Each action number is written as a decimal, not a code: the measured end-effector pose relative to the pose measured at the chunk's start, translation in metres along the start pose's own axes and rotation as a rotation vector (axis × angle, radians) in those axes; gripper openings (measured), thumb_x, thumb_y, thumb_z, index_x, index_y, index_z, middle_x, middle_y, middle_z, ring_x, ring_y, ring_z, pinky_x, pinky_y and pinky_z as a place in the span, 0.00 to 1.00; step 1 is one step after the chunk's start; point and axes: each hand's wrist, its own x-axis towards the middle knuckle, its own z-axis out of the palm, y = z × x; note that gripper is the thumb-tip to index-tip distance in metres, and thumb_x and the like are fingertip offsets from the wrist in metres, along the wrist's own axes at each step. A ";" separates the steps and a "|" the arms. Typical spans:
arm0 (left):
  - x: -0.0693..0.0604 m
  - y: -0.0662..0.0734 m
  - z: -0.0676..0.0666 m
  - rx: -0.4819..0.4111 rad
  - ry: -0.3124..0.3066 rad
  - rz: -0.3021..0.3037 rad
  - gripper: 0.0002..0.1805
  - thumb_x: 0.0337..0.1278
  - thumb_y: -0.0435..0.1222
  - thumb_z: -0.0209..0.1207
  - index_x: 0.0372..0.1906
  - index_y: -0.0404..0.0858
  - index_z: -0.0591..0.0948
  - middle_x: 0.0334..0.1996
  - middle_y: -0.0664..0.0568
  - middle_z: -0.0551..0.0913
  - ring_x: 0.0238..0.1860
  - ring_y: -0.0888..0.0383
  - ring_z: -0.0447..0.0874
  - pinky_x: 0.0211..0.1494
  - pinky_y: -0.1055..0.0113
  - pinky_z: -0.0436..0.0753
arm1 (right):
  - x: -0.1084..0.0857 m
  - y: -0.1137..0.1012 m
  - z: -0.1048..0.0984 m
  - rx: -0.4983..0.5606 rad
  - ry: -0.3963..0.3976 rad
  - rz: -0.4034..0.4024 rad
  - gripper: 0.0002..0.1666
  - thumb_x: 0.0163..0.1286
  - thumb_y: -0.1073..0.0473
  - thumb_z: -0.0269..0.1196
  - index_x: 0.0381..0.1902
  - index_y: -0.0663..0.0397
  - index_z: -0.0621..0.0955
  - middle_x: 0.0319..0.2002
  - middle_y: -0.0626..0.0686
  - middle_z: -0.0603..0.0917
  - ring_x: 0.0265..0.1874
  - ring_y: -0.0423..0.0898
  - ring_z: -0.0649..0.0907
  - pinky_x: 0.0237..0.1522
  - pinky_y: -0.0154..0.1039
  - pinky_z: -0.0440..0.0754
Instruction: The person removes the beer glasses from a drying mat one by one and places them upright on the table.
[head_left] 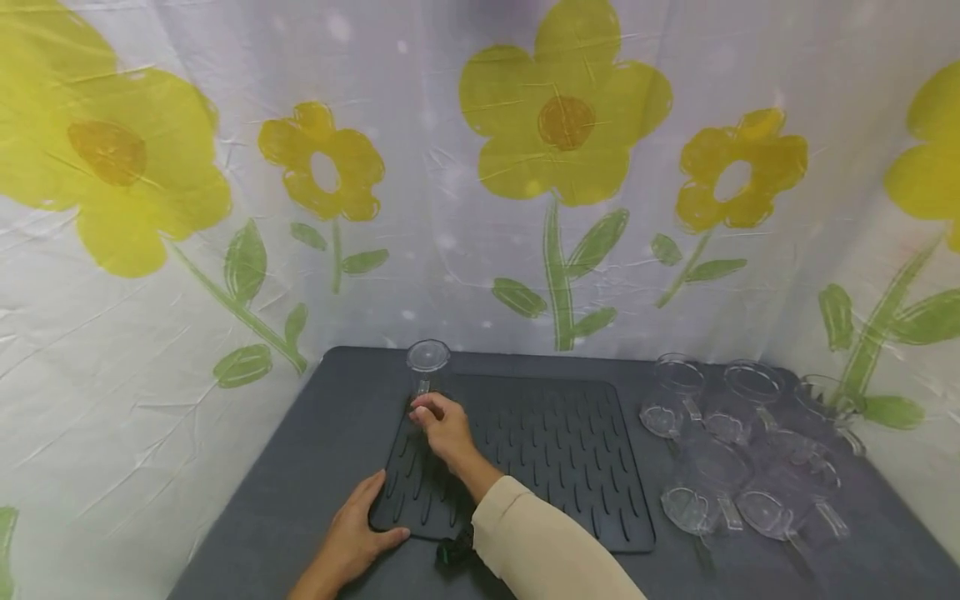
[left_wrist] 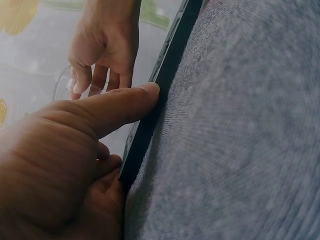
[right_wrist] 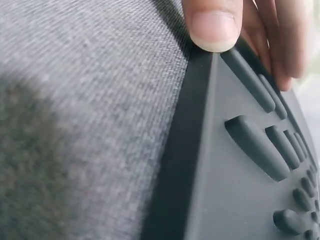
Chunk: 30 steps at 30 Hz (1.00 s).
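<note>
A clear glass mug (head_left: 428, 357) stands at the far left corner of the black ridged drying mat (head_left: 555, 467). My right hand (head_left: 450, 433) pinches its handle, and its fingers cover the lower part of the mug. In the left wrist view the mug's clear rim (left_wrist: 61, 85) shows behind those fingers. Around the mat's near left corner spreads my left hand (head_left: 356, 525), its fingers straight along the left side and its thumb against the front edge. The right wrist view has that left thumb (right_wrist: 215, 30) touching the mat's rim (right_wrist: 192, 150).
Several clear glass mugs (head_left: 723, 467) with handles stand grouped to the right of the mat. Grey fabric (head_left: 300, 433) covers the table. A curtain (head_left: 420, 250) printed with yellow flowers hangs behind and at both sides. Beneath the right wrist sits a small dark device (head_left: 453, 552).
</note>
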 end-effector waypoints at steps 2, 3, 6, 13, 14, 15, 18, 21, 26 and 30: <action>0.000 0.000 0.001 0.001 -0.002 -0.001 0.54 0.36 0.43 0.78 0.69 0.26 0.63 0.66 0.34 0.65 0.66 0.36 0.62 0.62 0.41 0.66 | -0.003 -0.001 -0.002 0.001 -0.006 0.005 0.07 0.71 0.68 0.58 0.40 0.61 0.83 0.33 0.51 0.85 0.35 0.41 0.84 0.40 0.36 0.82; 0.000 0.000 0.001 0.001 -0.001 -0.001 0.54 0.36 0.43 0.78 0.69 0.26 0.63 0.66 0.34 0.65 0.66 0.36 0.62 0.62 0.41 0.66 | -0.004 -0.002 -0.003 0.003 -0.011 0.008 0.07 0.71 0.68 0.58 0.41 0.61 0.84 0.33 0.50 0.85 0.35 0.41 0.84 0.40 0.36 0.82; 0.000 -0.001 0.002 -0.006 0.004 0.004 0.54 0.36 0.42 0.78 0.69 0.26 0.63 0.66 0.34 0.65 0.66 0.36 0.62 0.62 0.41 0.65 | -0.010 -0.008 -0.007 0.014 -0.031 0.012 0.08 0.71 0.67 0.58 0.42 0.62 0.83 0.33 0.48 0.85 0.36 0.41 0.84 0.41 0.36 0.82; 0.000 -0.002 0.002 -0.020 0.003 0.012 0.54 0.37 0.42 0.78 0.70 0.27 0.63 0.67 0.35 0.65 0.66 0.36 0.61 0.63 0.41 0.65 | -0.024 -0.026 -0.016 0.015 -0.070 -0.028 0.09 0.72 0.64 0.58 0.45 0.60 0.83 0.36 0.50 0.86 0.39 0.43 0.85 0.42 0.37 0.82; 0.000 -0.003 0.002 -0.020 0.004 0.014 0.54 0.37 0.42 0.78 0.70 0.27 0.63 0.67 0.35 0.65 0.66 0.36 0.61 0.63 0.41 0.65 | -0.026 -0.030 -0.018 0.017 -0.076 -0.037 0.10 0.72 0.64 0.58 0.46 0.61 0.83 0.36 0.51 0.86 0.40 0.44 0.85 0.43 0.37 0.82; 0.000 -0.003 0.001 -0.023 0.004 0.014 0.54 0.37 0.42 0.78 0.70 0.27 0.63 0.67 0.35 0.65 0.66 0.36 0.61 0.63 0.41 0.65 | -0.029 -0.034 -0.019 0.016 -0.078 -0.047 0.10 0.72 0.65 0.57 0.46 0.62 0.83 0.36 0.52 0.86 0.40 0.46 0.85 0.43 0.38 0.82; 0.000 -0.003 0.001 -0.030 0.006 0.018 0.54 0.37 0.41 0.77 0.70 0.27 0.62 0.67 0.34 0.64 0.66 0.35 0.61 0.63 0.40 0.65 | -0.043 -0.055 -0.026 0.031 -0.096 -0.086 0.10 0.73 0.68 0.56 0.47 0.67 0.81 0.38 0.58 0.85 0.42 0.52 0.85 0.45 0.41 0.82; 0.000 -0.002 0.001 -0.032 0.010 0.022 0.53 0.38 0.41 0.77 0.70 0.27 0.62 0.67 0.34 0.64 0.66 0.35 0.61 0.63 0.40 0.64 | -0.056 -0.077 -0.034 0.051 -0.128 -0.106 0.11 0.73 0.70 0.55 0.47 0.72 0.80 0.40 0.64 0.84 0.45 0.57 0.84 0.48 0.41 0.81; -0.001 -0.001 0.001 -0.025 0.008 0.017 0.54 0.38 0.42 0.77 0.70 0.26 0.62 0.67 0.34 0.64 0.66 0.35 0.60 0.63 0.40 0.64 | -0.074 -0.095 -0.047 0.078 -0.172 -0.135 0.11 0.73 0.70 0.54 0.48 0.71 0.79 0.43 0.66 0.82 0.48 0.58 0.82 0.52 0.39 0.79; -0.002 0.000 0.000 -0.026 0.001 0.019 0.54 0.38 0.43 0.77 0.70 0.26 0.62 0.67 0.33 0.64 0.66 0.34 0.60 0.63 0.40 0.64 | -0.084 -0.095 -0.056 0.069 -0.170 -0.165 0.11 0.73 0.68 0.55 0.48 0.65 0.80 0.43 0.61 0.83 0.47 0.53 0.83 0.52 0.39 0.78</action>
